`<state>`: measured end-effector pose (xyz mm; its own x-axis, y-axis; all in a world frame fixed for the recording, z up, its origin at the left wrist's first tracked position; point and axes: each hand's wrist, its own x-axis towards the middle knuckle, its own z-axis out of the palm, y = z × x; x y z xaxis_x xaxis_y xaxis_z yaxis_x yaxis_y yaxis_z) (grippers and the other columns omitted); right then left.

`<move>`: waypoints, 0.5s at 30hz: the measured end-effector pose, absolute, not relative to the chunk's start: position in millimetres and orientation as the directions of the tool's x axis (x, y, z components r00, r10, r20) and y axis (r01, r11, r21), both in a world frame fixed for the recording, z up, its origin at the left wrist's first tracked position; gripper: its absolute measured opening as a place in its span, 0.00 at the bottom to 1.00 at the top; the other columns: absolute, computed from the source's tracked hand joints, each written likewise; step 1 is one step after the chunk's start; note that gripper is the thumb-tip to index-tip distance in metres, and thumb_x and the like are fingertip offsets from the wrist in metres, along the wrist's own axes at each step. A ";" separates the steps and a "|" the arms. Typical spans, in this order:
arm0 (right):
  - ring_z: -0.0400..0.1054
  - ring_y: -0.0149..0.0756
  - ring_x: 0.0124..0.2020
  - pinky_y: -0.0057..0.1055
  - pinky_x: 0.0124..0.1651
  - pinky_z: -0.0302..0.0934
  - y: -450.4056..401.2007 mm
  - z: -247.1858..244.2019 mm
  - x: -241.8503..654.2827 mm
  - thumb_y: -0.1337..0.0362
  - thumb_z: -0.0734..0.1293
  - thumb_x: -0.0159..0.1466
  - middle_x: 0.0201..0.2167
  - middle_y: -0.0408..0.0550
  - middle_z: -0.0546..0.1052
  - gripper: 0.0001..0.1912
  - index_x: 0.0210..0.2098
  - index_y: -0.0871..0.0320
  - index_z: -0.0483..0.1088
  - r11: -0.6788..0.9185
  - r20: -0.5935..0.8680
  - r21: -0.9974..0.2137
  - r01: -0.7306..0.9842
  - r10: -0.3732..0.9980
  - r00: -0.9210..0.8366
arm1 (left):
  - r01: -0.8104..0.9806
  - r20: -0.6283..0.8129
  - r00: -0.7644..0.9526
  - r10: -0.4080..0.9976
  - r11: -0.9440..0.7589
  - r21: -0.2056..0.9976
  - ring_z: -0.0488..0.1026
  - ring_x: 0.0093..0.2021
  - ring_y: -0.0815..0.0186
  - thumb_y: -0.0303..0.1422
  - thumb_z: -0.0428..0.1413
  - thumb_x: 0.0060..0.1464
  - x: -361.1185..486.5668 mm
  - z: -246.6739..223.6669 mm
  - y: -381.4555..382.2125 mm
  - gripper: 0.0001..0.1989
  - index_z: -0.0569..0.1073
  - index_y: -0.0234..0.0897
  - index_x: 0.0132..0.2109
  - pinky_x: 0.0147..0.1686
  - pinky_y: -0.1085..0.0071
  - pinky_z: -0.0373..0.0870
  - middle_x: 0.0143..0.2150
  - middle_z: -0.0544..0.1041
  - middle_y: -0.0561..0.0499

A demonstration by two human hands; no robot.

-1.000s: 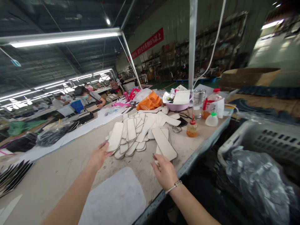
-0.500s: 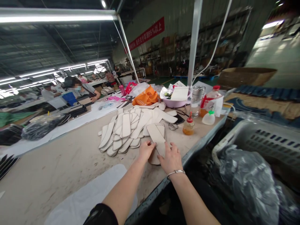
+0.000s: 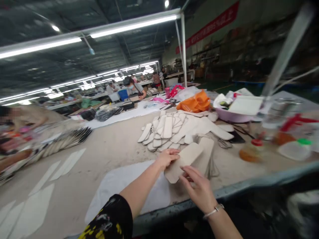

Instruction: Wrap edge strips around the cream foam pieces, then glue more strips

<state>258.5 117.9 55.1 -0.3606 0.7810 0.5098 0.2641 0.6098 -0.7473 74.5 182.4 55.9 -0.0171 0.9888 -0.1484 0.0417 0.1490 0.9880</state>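
Note:
A beige rounded panel (image 3: 185, 159) is held tilted over the table between both hands. My left hand (image 3: 168, 158) grips its left edge, fingers closed on it. My right hand (image 3: 198, 186), with a bracelet at the wrist, has its fingertips at the panel's lower right edge. Behind it, more beige pieces (image 3: 207, 149) stand at the right, partly covered and blurred. A large heap of similar pieces (image 3: 168, 127) lies just beyond my hands. Under my left forearm spreads a white sheet (image 3: 112, 186).
Right of the heap are scissors (image 3: 224, 143), a red-capped bottle (image 3: 251, 151), a green-capped bottle (image 3: 295, 149) and a purple basin (image 3: 233, 115). An orange bag (image 3: 194, 102) lies behind. At the left, a person's arm (image 3: 15, 159) is beside fanned pieces (image 3: 64, 139). Table edge (image 3: 249, 186) nearby.
The view has swung left, bringing another person and flat white pieces into sight. The panel has moved left off the small stack, towards the white sheet, between both hands.

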 end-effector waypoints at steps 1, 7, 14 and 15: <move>0.70 0.34 0.35 0.31 0.41 0.68 114.2 53.7 259.0 0.61 0.61 0.62 0.43 0.51 0.73 0.15 0.48 0.56 0.68 0.636 0.531 -0.725 0.264 0.761 -0.373 | 0.111 -0.154 0.001 0.988 0.153 0.982 0.69 0.25 0.70 0.31 0.61 0.38 57.4 59.3 166.9 0.19 0.76 0.31 0.41 0.27 0.73 0.65 0.27 0.75 0.50; 0.71 0.38 0.39 0.32 0.43 0.67 114.0 22.0 250.3 0.54 0.63 0.60 0.44 0.49 0.74 0.17 0.47 0.52 0.68 0.760 0.587 -0.575 0.304 0.642 -0.493 | 0.523 -0.125 -0.134 0.983 0.177 0.834 0.73 0.31 0.65 0.29 0.63 0.36 -19.9 59.4 70.9 0.10 0.79 0.36 0.32 0.33 0.72 0.68 0.30 0.78 0.49; 0.70 0.44 0.45 0.39 0.44 0.67 121.0 -37.3 233.5 0.50 0.59 0.61 0.49 0.47 0.72 0.22 0.51 0.51 0.68 0.861 0.473 -0.332 0.385 0.505 -0.722 | 0.783 0.054 -0.501 0.864 0.426 0.453 0.70 0.45 0.64 0.35 0.52 0.54 -110.7 64.0 -54.7 0.11 0.77 0.37 0.39 0.49 0.69 0.63 0.41 0.75 0.47; 0.69 0.44 0.45 0.39 0.44 0.67 122.3 -43.9 232.9 0.50 0.60 0.60 0.49 0.47 0.72 0.22 0.50 0.50 0.68 0.855 0.463 -0.348 0.384 0.513 -0.723 | 0.781 0.057 -0.552 0.832 0.492 0.384 0.70 0.45 0.62 0.34 0.50 0.56 -130.1 67.7 -77.6 0.11 0.76 0.36 0.40 0.49 0.67 0.63 0.41 0.74 0.45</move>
